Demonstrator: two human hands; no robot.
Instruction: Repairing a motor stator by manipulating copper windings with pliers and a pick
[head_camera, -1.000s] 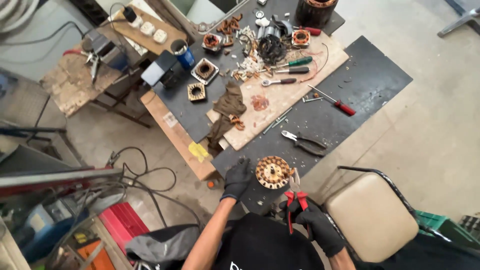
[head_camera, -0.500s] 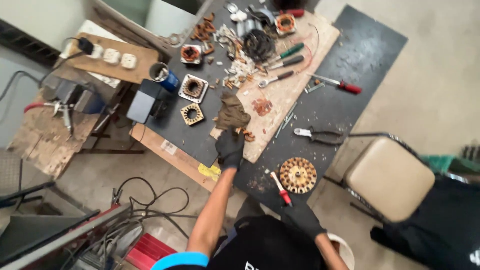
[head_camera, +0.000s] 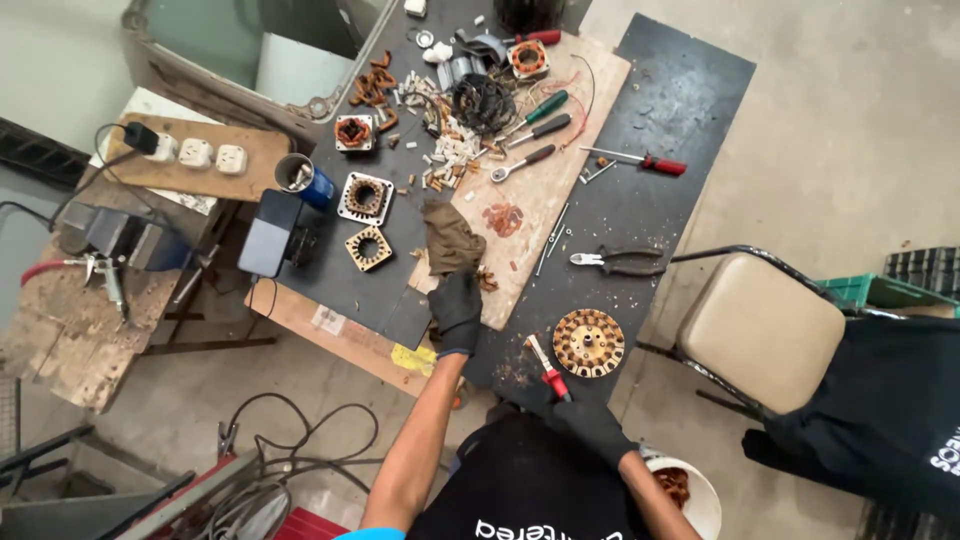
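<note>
Fingers of the gloved left hand (head_camera: 455, 308), earlier beside the stator (head_camera: 588, 342), now pinch the brown rag (head_camera: 447, 238); right hand (head_camera: 588, 425) keeps gripping red-handled cutters (head_camera: 547, 368).

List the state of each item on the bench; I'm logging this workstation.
Left hand in black glove: gripping brown crumpled rag.
Right hand in black glove: holding red-handled tool.
Round copper-coloured slotted disc: lying flat, untouched.
Black-handled pliers: lying flat, apart from both hands.

Single head view, steeply down, high above workbench (head_camera: 690, 120).
</note>
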